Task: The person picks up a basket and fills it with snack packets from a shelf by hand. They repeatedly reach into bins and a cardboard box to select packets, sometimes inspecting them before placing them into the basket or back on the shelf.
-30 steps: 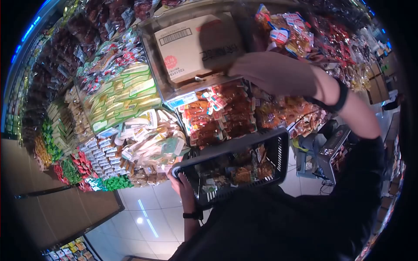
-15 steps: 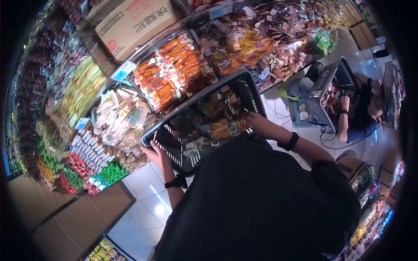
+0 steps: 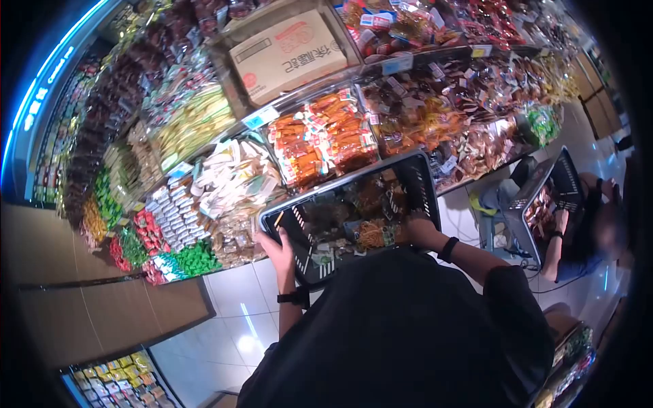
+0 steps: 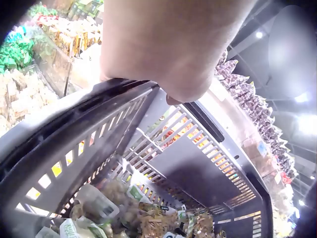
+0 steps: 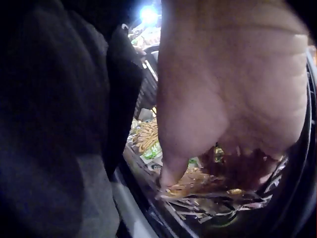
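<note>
A black basket (image 3: 340, 182) spans the front of the person. My left hand (image 3: 277, 253) grips its left end, the thumb showing over the rim; the left wrist view has this hand (image 4: 173, 49) across the rim (image 4: 124, 85). My right hand (image 3: 425, 234) is inside the basket's right end. From the right wrist camera, the thumb and shadowed fingers of that hand (image 5: 228, 99) hold a shiny clear packet (image 5: 198, 184), partly hidden by the hand. Several packets lie in the basket, one with orange strips (image 3: 373, 234).
Sloping bins of packaged food stand beyond the basket, with orange packets (image 3: 323, 136) and white ones (image 3: 235, 178). A cardboard box (image 3: 289, 58) lies behind them. At right, another person's arm (image 3: 554, 245) reaches into a second basket (image 3: 544, 204).
My right hand has come down from beside the cardboard box into the basket. The left hand stays at the basket's left end. The head view has shifted.
</note>
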Demonstrator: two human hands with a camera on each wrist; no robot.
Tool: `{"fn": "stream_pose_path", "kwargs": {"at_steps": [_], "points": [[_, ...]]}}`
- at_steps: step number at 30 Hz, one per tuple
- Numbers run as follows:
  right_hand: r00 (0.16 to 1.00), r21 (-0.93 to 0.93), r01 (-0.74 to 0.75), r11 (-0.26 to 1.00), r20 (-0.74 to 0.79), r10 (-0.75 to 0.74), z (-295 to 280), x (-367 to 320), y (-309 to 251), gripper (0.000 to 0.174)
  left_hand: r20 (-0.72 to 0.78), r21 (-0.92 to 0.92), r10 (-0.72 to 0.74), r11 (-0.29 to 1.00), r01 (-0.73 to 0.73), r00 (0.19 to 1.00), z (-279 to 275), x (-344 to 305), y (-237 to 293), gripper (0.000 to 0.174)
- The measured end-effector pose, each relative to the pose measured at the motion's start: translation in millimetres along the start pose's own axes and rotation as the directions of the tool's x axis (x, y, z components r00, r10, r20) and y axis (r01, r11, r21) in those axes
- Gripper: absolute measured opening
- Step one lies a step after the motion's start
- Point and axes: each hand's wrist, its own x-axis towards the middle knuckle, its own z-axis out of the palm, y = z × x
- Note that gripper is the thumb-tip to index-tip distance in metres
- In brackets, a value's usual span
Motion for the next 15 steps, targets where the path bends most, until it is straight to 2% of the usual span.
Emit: {"fn": "stream_pose_path", "kwargs": {"at_steps": [1,2,4,5,6,7,9,10,12,13,14,15], "points": [[0.997,-0.045,-0.009,0.999,-0.078,0.005,15,-2,5,0.045,0.013,-0.054,-0.021,0.998,0.021,1.0,-1,-1,2,0.072],[0.978,-0.104,0.03,0.994,-0.202,-0.051,27,2,11,0.047,-0.001,-0.057,-0.018,0.998,0.018,1.0,0,2,3,0.072],[0.971,-0.12,0.031,0.992,-0.23,-0.058,3,-7,-7,0.047,0.039,0.085,-0.067,0.994,0.063,0.997,-4,-2,3,0.073],[0.964,-0.129,0.019,0.991,-0.262,-0.053,-7,-10,-14,0.047,0.03,0.087,-0.071,0.994,0.068,0.997,-4,-2,3,0.073],[0.927,-0.138,0.031,0.99,-0.367,-0.08,7,-3,-9,0.053,-0.032,0.128,0.03,0.991,-0.026,0.999,-4,-1,6,0.072],[0.927,-0.142,0.036,0.989,-0.364,-0.086,6,-2,-10,0.053,-0.087,0.172,0.132,0.978,-0.115,0.987,-4,2,15,0.072],[0.955,0.146,-0.102,0.984,-0.261,0.138,2,-2,-13,0.051,-0.161,0.013,0.171,0.985,-0.171,0.972,-9,3,35,0.07],[0.956,0.14,-0.107,0.984,-0.259,0.141,-8,-5,-14,0.051,-0.173,0.028,0.228,0.974,-0.226,0.958,-13,5,45,0.069],[0.949,0.26,-0.045,0.965,-0.289,0.123,-37,-12,-12,0.043,-0.193,0.005,0.29,0.956,-0.294,0.937,-26,9,67,0.065],[0.967,0.401,-0.025,0.916,-0.221,0.123,-67,-20,-16,0.034,-0.186,-0.051,0.27,0.958,-0.284,0.945,-33,10,85,0.06],[0.978,0.439,0.064,0.896,-0.205,0.03,-104,-30,-26,0.031,-0.125,-0.102,0.258,0.957,-0.271,0.958,-41,14,102,0.055],[0.979,0.445,0.094,0.891,-0.202,-0.003,-135,-37,-39,0.03,-0.051,-0.159,0.249,0.954,-0.254,0.967,-49,19,119,0.05]]}}
